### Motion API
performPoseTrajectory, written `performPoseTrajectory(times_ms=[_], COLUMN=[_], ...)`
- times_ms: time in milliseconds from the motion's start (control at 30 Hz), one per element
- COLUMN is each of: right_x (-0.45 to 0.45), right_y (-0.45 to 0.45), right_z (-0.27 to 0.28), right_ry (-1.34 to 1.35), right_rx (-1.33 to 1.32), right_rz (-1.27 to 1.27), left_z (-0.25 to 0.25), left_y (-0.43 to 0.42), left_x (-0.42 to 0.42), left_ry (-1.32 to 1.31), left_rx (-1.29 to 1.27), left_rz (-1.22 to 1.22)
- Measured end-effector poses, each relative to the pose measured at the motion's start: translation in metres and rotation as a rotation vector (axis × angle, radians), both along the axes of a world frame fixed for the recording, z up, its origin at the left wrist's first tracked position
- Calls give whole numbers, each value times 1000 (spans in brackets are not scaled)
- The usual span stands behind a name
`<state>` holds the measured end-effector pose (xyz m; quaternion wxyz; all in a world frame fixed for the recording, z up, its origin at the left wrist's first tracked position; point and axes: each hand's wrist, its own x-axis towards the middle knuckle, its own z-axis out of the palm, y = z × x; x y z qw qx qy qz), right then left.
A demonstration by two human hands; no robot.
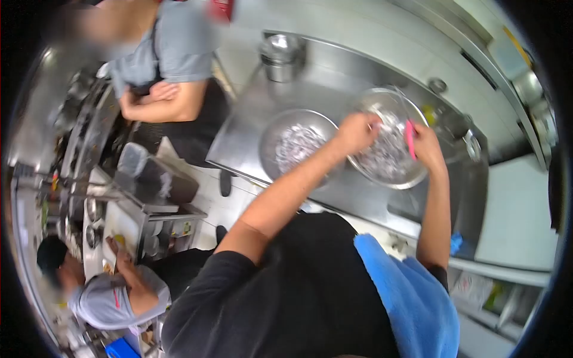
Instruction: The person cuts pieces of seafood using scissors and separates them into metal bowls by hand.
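A large metal bowl (pixel 388 167) on the steel counter holds a heap of pale, shiny pieces too blurred to name. Above its left side is my left hand (pixel 358 132), fingers pinched together; what they hold, if anything, is too small to tell. My right hand (pixel 427 146), at the bowl's right side, is closed around the pink handle (pixel 410 138) of a tool whose thin metal part reaches up over the bowl's rim. To the left, partly behind my left forearm, another round metal bowl (pixel 271 143) contains similar pale pieces.
Stacked metal containers (pixel 280 65) stand at the counter's back left. A sink (pixel 412 203) lies right of the bowls. One person (pixel 179 53) stands at the left with arms crossed; another person (pixel 119 298) works at the lower left. A blue towel (pixel 412 298) hangs at my right side.
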<state>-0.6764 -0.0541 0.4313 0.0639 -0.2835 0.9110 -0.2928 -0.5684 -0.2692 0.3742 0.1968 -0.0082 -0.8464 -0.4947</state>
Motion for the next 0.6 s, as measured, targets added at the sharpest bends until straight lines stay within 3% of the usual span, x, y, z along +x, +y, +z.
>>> performPoseTrajectory(times_ms=[167, 300, 400, 467, 500, 533, 600], right_x=[-13, -14, -33, -32, -30, -28, -24], right_y=[14, 13, 26, 27, 32, 33, 28], right_z=[-22, -27, -68, -89, -99, -117, -131], right_ry=[-122, -170, -117, -137, -145, -137, -164], right_rx=[-188, -336, -207, -97, -35, -181, -221], right_rz=[5, -66, -46, -64, -73, -39, -53], left_z=[-43, -94, -101, -61, -23, 15, 80], left_y=[-49, -88, -88, -89, -84, -82, -83], left_x=[32, 71, 94, 103, 107, 108, 105], left_ry=[-33, -410, -672, -734, -630, -520, -234], left_rx=[-141, -316, -423, -380, -362, -345, -455], left_rz=[168, 182, 94, -32, -39, -39, 69])
